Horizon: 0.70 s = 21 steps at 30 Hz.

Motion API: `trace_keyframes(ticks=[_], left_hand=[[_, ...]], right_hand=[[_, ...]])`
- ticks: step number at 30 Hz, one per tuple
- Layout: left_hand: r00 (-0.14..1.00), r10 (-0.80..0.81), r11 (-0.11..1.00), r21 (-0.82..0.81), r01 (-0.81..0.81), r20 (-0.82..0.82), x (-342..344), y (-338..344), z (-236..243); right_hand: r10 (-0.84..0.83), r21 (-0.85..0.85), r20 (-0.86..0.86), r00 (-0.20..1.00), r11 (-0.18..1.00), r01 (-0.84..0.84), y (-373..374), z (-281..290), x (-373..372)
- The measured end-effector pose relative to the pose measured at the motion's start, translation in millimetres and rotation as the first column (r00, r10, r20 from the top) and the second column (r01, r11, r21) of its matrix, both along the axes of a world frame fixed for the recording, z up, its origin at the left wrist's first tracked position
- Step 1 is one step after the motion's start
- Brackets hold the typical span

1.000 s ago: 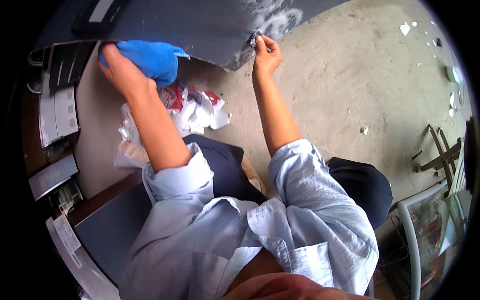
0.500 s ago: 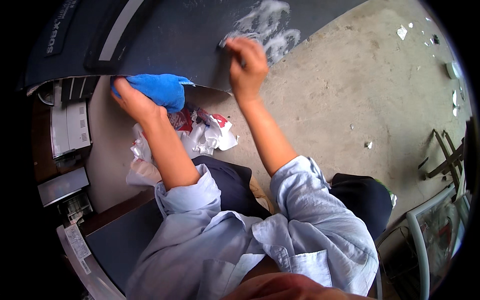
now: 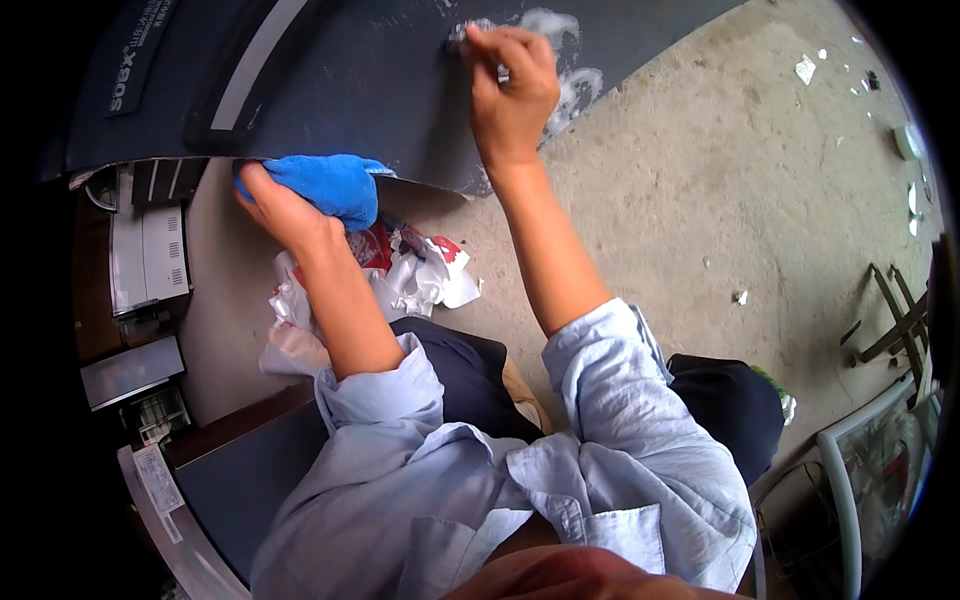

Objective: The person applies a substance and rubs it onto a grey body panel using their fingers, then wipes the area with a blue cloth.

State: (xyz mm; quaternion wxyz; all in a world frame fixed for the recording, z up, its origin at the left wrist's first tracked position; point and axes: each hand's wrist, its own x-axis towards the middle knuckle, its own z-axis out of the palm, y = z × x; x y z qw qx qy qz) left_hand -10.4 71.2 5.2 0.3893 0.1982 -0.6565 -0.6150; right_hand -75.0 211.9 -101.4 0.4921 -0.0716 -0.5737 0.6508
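Observation:
A large dark grey panel (image 3: 340, 90) with a light stripe spans the top of the view. My right hand (image 3: 515, 95) is closed on a silvery steel wool pad (image 3: 470, 33), pressed to the panel's surface. White foam (image 3: 575, 95) is smeared on the panel beside that hand. My left hand (image 3: 285, 210) grips a folded blue cloth (image 3: 335, 185) at the panel's near edge. The left fingertips are partly hidden by the cloth and that edge.
Crumpled white and red packaging (image 3: 425, 275) lies on the concrete floor (image 3: 660, 200) below the panel. White appliances (image 3: 148, 250) stand at the left. A grey-framed glass door (image 3: 840, 480) and metal bars (image 3: 895, 325) are at the right. Paper scraps (image 3: 805, 68) lie at the far right.
My right hand has moved up and slightly right across the panel with the pad. Less foam shows on the panel. The left hand keeps its hold on the cloth; the view has shifted slightly.

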Motion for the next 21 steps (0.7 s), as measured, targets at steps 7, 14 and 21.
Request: trace_keyframes(ticks=[7,14,21], left_hand=[[0.997,-0.07,0.997,0.005,0.071,-0.034,-7.3,-15.3,-5.0],[1.0,0.014,1.0,-0.008,-0.014,0.025,3.2,-6.8,-3.0],[1.0,0.02,0.999,-0.025,-0.02,0.009,-4.7,-1.3,-1.3]], right_hand=[[-0.03,0.119,0.046,0.998,0.993,0.024,-29.6,-38.2,33.5],[-0.038,0.108,-0.046,0.998,0.993,0.043,-8.4,7.9,6.5],[0.032,0.134,0.031,0.999,0.99,-0.036,-24.1,-17.3,29.9]])
